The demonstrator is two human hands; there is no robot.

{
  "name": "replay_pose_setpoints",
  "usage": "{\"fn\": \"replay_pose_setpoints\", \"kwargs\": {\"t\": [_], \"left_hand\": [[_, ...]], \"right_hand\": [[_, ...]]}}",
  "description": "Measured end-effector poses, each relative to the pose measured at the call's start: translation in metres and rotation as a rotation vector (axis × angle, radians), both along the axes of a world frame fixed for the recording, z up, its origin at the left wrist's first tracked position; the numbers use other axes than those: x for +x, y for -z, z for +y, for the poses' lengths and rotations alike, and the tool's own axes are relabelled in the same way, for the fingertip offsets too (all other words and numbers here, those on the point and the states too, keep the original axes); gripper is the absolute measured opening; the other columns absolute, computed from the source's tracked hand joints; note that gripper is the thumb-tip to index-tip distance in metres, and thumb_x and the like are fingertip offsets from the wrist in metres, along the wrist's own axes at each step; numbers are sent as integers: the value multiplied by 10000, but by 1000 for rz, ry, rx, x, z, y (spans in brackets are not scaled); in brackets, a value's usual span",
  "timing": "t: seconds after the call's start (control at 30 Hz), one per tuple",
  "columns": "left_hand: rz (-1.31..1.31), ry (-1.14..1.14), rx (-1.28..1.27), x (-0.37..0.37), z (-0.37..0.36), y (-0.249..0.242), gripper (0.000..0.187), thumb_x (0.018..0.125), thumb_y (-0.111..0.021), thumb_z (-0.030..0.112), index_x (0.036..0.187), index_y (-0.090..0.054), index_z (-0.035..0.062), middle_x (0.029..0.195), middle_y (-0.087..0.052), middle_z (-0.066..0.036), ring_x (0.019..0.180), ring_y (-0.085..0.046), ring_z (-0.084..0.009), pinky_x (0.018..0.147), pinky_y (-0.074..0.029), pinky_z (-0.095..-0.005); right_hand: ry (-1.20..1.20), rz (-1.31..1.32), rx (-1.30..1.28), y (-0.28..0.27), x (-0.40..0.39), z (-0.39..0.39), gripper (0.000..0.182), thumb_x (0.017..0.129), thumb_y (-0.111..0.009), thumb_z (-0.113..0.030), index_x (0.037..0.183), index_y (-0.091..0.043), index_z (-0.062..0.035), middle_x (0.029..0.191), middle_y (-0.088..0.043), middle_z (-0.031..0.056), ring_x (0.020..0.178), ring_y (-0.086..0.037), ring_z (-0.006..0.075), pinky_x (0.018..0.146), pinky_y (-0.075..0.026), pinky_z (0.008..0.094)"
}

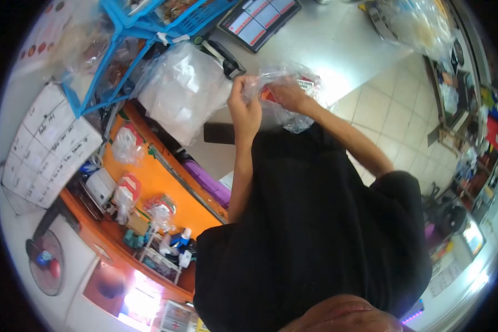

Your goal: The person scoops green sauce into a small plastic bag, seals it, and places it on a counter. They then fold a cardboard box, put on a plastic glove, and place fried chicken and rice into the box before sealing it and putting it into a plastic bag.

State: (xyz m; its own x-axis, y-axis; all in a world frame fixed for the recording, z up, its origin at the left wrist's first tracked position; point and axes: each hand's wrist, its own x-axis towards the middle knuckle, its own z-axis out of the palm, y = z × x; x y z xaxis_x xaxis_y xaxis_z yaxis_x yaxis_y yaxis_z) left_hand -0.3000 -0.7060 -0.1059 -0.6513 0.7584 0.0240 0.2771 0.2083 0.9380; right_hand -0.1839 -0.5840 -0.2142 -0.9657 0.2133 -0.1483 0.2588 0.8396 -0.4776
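A clear plastic bag [296,119] is between my two hands at the edge of a metal counter. My left hand [245,108] is closed, pinching the bag's edge between thumb and fingers. My right hand [289,95] reaches into the bag's mouth, its fingers curled against a red-orange package [268,94]. A white printed label [305,84] shows behind that hand. My right fingertips are partly hidden by plastic and glare.
A stack of clear bags [185,83] lies to the left, with a black and green handheld device [221,57] beside it. Beyond are a tablet screen [259,22] and blue baskets [196,22]. A filled plastic bag [418,25] sits on the right.
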Motion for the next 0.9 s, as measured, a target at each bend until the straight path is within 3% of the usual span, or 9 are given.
{"fn": "replay_pose_setpoints", "kwargs": {"t": [0.07, 0.17, 0.23, 0.37, 0.47, 0.6, 0.77, 0.83, 0.9], "left_hand": [[-469, -214, 237, -1, 5, -6, 234, 912, -548, 168, 1100, -542, 28, 974, -578, -61, 851, -547, -199, 754, -454, -324], [-1189, -552, 371, 2, -8, 7, 233, 917, -532, 220, 1087, -556, 62, 980, -573, -27, 852, -545, -190, 746, -453, -316], [-1236, -582, 344, -1, -15, 8, 206, 920, -512, 210, 1060, -554, 65, 976, -571, -43, 845, -546, -197, 750, -455, -337], [-1322, -612, 341, -2, -30, 3, 175, 911, -490, 158, 1028, -563, 50, 999, -577, -90, 886, -552, -221, 809, -460, -399], [-839, 68, -13, -21, -56, -28, 323, 832, -592, 21, 1152, -553, -8, 1099, -547, -109, 1105, -506, -222, 1013, -355, -363], [-336, 603, -120, -49, -80, -57, 671, 664, -743, 35, 1281, -479, 15, 1354, -381, -142, 1263, -375, -246, 1065, -273, -340], [-112, 390, -173, -51, -77, -14, 856, 671, -740, 55, 1405, -300, 36, 1440, -291, -176, 1337, -297, -314, 1104, -239, -398], [298, 353, -122, -40, -46, 34, 813, 706, -728, 91, 1398, -306, 29, 1429, -317, -188, 1318, -327, -339, 1093, -264, -410], [417, 346, -29, -22, -10, 74, 738, 726, -721, 116, 1366, -368, 16, 1394, -378, -194, 1287, -375, -344, 1072, -301, -408]], "right_hand": [[-50, 93, 118, -25, 7, 3, 437, 886, -471, -186, 1306, -445, -68, 1141, -595, 183, 1019, -569, 390, 917, -385, 535], [72, -446, -168, -147, 39, 33, 444, 939, -438, -339, 1315, -452, -104, 1008, -636, 203, 1001, -588, 349, 909, -437, 459], [91, -485, -176, -162, 82, 64, 538, 932, -415, -541, 1076, -635, -72, 973, -643, 187, 974, -593, 330, 869, -464, 411], [211, -325, -291, -235, 107, 97, 367, 911, -567, -390, 1078, -647, -73, 948, -663, 114, 926, -603, 235, 828, -477, 356], [175, -135, -605, -240, 131, 114, 307, 814, -707, -234, 1073, -648, -81, 979, -670, 101, 948, -603, 217, 824, -480, 367], [276, 138, -441, -217, 151, 100, 678, 599, -825, -84, 1220, -553, -121, 1167, -609, 93, 1085, -552, 230, 920, -444, 395], [480, -226, -134, -124, 172, 78, 1271, 414, -906, -174, 1467, -194, -141, 1498, -258, 102, 1382, -223, 327, 1132, -214, 450], [427, 64, -202, -79, 150, 61, 1296, 423, -906, -323, 1472, -179, -100, 1509, -220, 154, 1416, -142, 321, 1149, -141, 443], [382, 344, -345, -45, 119, 50, 856, 672, -778, -292, 1387, -360, -77, 1475, -280, 164, 1354, -275, 311, 1081, -271, 429]]}}
